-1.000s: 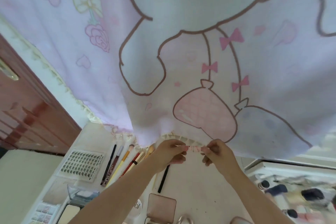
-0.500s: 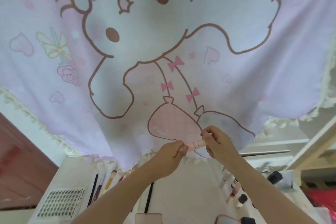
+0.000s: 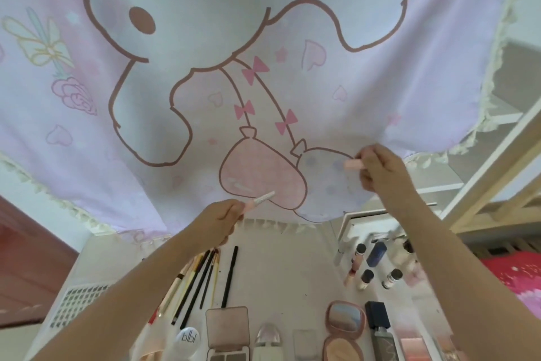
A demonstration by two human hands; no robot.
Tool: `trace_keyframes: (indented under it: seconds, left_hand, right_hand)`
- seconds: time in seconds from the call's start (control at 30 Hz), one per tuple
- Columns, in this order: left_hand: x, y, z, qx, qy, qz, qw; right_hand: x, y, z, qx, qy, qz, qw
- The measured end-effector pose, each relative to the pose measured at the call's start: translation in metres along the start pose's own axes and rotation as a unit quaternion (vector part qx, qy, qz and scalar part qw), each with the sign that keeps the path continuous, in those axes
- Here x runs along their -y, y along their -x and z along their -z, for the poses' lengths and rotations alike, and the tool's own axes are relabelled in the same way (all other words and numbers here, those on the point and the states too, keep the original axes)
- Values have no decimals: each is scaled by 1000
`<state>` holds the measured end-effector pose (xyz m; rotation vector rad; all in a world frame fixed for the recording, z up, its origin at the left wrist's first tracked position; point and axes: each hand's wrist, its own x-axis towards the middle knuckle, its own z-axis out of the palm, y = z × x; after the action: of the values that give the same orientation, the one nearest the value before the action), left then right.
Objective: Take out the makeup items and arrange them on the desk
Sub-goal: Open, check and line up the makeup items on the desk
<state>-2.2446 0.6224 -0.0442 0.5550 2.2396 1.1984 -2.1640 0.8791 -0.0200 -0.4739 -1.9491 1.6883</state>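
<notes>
Hands are raised above the desk (image 3: 281, 267), well apart. The left hand (image 3: 221, 221), at about six o'clock of the view's centre, pinches the pink base of a slim uncapped makeup stick (image 3: 260, 200) whose pale tip points up toward two o'clock. The right hand (image 3: 380, 169), out at three o'clock, curls its fingers round the pink cap (image 3: 352, 164), whose end juts toward nine o'clock. Behind both hangs a pale pink curtain (image 3: 205, 82) printed with a cartoon rabbit and edged in a cream frill.

On the desk, at seven o'clock from the left hand, a fan of brushes and pencils (image 3: 199, 281) lies close together, with a black pencil (image 3: 229, 275) just beside it. Along the near edge sit an open eyeshadow palette (image 3: 227, 331), a white round tin (image 3: 187, 340) and an open pink compact (image 3: 345, 331) with its mirror up. At five o'clock from the right hand, small bottles and tubes (image 3: 371, 267) lie clustered. A tray of false lashes (image 3: 76, 302) rests at far left.
</notes>
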Motion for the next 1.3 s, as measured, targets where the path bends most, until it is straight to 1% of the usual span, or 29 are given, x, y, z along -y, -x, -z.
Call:
trace_keyframes:
  seconds: [0.07,0.13,0.27,0.6,0.67,0.73,0.83,0.97,1.03,1.2,1.23,1.3]
  left_hand:
    - [-6,-5,-10,5,6,-27,1000]
    - [-14,-9,-21,8,27,-54,998]
    - [-15,-10,-24,-3,65,-76,995]
    - [-8,-21,-37,25,14,-83,996]
    - [-4,-23,-41,35,8,-82,996]
    - [2,-28,-45,44,-9,-88,995]
    - [15,-41,-56,75,-77,-95,990]
    - [43,-61,-85,122,-113,-90,982]
    - [56,-72,-103,135,-122,-96,979]
    - [76,-94,-147,140,-144,-95,975]
    - [79,-97,-155,141,-143,-91,975]
    - [87,-99,-167,153,-138,-80,975]
  right_hand:
    - [1,3,-19,44,19,2,999]
    - [2,6,-35,76,13,4,997]
    - [-4,8,-36,91,-7,5,996]
    - [-17,14,-39,156,32,-21,987]
    - [-21,14,-37,166,61,-23,984]
    - [-25,14,-33,186,127,-15,974]
    - [-32,14,-23,225,240,-1,944]
    - [-47,18,-10,276,340,-21,899]
    - [-58,20,-9,299,413,-13,860]
    - [-79,36,-15,354,587,20,728]
    - [-84,41,-17,359,609,23,707]
    - [-96,50,-20,361,638,20,680]
